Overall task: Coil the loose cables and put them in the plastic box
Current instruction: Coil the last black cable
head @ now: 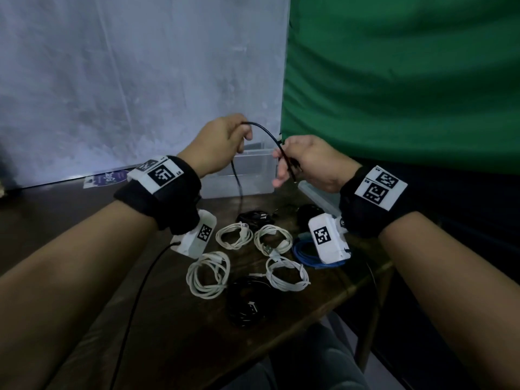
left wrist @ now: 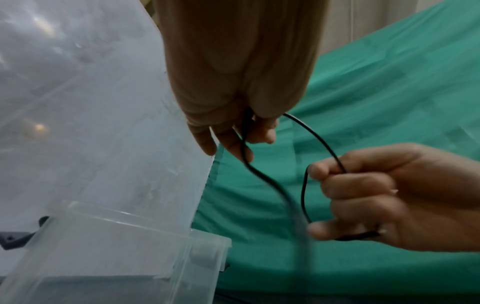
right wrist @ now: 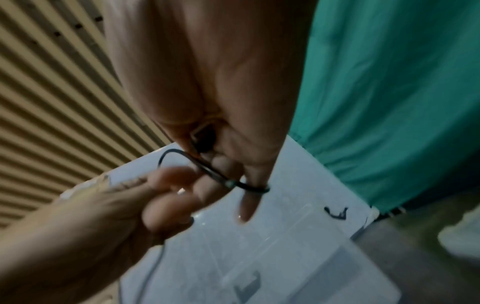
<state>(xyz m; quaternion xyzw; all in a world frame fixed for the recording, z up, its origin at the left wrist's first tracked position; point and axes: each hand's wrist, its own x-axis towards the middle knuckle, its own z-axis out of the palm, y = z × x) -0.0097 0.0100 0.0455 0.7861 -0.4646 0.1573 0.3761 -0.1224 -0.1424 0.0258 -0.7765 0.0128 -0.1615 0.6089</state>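
Observation:
A thin black cable (head: 267, 135) arcs between both hands, raised over the table. My left hand (head: 222, 143) pinches it at the top of the arc; the rest hangs down to a black heap (head: 254, 216). My right hand (head: 306, 161) grips the cable's plug end (right wrist: 205, 137) with curled fingers. In the left wrist view the black cable (left wrist: 314, 136) runs from my left hand (left wrist: 233, 131) to my right hand (left wrist: 363, 195). The clear plastic box (head: 253, 175) stands just behind the hands. Several coiled white cables (head: 208, 274) lie on the table.
A blue coiled cable (head: 302, 253) and a black coil (head: 249, 301) lie among the white ones. The box lid (head: 318, 197) lies to the right. The table's edge (head: 351, 291) runs on the right. A green cloth (head: 408, 80) and a white sheet (head: 126, 80) hang behind.

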